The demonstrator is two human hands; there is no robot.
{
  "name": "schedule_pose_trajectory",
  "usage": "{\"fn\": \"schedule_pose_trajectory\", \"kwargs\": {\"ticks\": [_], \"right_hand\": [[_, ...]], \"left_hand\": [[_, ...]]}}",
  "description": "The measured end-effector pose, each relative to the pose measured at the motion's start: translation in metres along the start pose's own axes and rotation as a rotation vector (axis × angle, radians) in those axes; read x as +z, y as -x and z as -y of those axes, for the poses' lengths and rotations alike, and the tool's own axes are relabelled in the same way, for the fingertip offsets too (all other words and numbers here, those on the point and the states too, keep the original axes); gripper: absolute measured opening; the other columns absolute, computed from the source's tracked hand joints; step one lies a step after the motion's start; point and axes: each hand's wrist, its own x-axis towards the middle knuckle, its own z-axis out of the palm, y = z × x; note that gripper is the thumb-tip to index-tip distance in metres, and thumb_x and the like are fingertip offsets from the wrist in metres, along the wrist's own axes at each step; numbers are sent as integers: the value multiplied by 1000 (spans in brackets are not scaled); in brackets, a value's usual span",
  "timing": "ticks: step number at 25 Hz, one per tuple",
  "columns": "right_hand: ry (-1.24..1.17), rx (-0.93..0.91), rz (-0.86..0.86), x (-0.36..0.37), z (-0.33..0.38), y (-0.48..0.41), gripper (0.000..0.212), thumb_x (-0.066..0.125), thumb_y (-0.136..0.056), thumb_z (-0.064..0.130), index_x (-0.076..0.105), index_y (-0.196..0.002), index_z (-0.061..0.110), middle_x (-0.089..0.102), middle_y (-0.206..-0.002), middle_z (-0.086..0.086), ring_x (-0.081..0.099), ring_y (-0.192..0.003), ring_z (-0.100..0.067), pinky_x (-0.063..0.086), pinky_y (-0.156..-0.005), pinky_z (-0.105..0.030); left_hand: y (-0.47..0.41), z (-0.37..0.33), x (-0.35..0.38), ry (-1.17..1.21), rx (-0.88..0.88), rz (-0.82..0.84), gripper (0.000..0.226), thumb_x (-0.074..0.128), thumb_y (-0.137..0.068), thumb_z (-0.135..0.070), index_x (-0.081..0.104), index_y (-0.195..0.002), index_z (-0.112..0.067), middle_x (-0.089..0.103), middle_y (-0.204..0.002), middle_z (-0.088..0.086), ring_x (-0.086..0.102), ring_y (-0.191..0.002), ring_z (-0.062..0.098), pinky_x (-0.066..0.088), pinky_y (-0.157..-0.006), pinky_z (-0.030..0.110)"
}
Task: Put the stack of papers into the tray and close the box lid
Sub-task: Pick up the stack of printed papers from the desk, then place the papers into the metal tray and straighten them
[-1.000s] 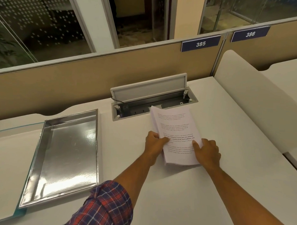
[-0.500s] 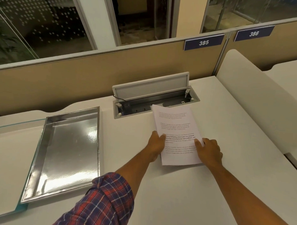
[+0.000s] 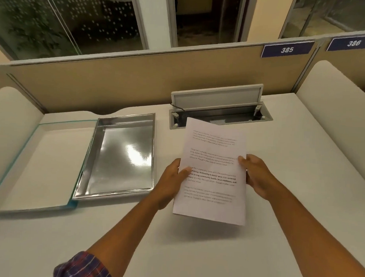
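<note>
A stack of printed white papers (image 3: pixel 213 158) is held above the desk, tilted up at its far end. My left hand (image 3: pixel 172 179) grips its left edge with the thumb on top. My right hand (image 3: pixel 257 174) grips the right edge. The shiny metal tray (image 3: pixel 87 166) lies to the left of the papers and has nothing in it. Its white lid (image 3: pixel 38 164) with a teal edge lies open flat to the left of the tray.
A recessed desk power box (image 3: pixel 219 117) with its flap raised sits just behind the papers. Tan partition panels run along the back, with white curved dividers on the left (image 3: pixel 10 120) and right (image 3: pixel 333 106) of the desk.
Both hands have taken hold of the stack and lifted it off the desk. The view has shifted, so the tray and its open lid show more fully on the left.
</note>
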Motion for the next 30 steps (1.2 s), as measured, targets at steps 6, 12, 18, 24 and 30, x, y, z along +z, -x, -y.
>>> {"fn": "schedule_pose_trajectory", "kwargs": {"ticks": [6, 12, 18, 24, 30], "right_hand": [[175, -309, -70, 113, -8, 63, 20, 50, -105, 30, 51, -124, 22, 67, -120, 1, 70, -105, -17, 62, -89, -48], [190, -593, -3, 182, -27, 109, 22, 44, -101, 33, 45, -123, 30, 63, -110, 31, 66, -106, -4, 61, -80, -28], [219, -652, -43, 207, -56, 130, 24, 40, -101, 32, 40, -116, 51, 60, -113, 27, 62, -106, 5, 53, -80, -11], [208, -744, -58, 207, -58, 135, 33, 41, -102, 31, 39, -135, 34, 57, -122, 24, 60, -119, -17, 55, -90, -28], [151, -813, -117, 222, -42, 142, 38, 35, -104, 26, 40, -138, 44, 62, -122, 24, 64, -115, -16, 55, -88, -24]], "left_hand": [[75, 23, -83, -1, 14, -215, 28, 52, -108, -20, 66, -131, -29, 80, -119, -5, 78, -105, 19, 67, -88, 43], [114, 58, -123, -22, 225, -423, 29, 49, -111, -20, 60, -136, -30, 75, -118, -17, 71, -110, 2, 62, -87, 20], [128, 94, -134, 11, 234, -455, 40, 50, -109, -8, 57, -133, -39, 73, -117, -18, 67, -115, 3, 59, -101, 20], [144, 72, -144, 42, 415, -395, 55, 71, -96, -22, 49, -145, -26, 71, -123, -20, 67, -121, 9, 60, -95, 20], [141, 42, -138, 124, 532, -426, 52, 64, -94, -22, 51, -143, -11, 74, -117, -10, 70, -117, 17, 61, -90, 24]]}}
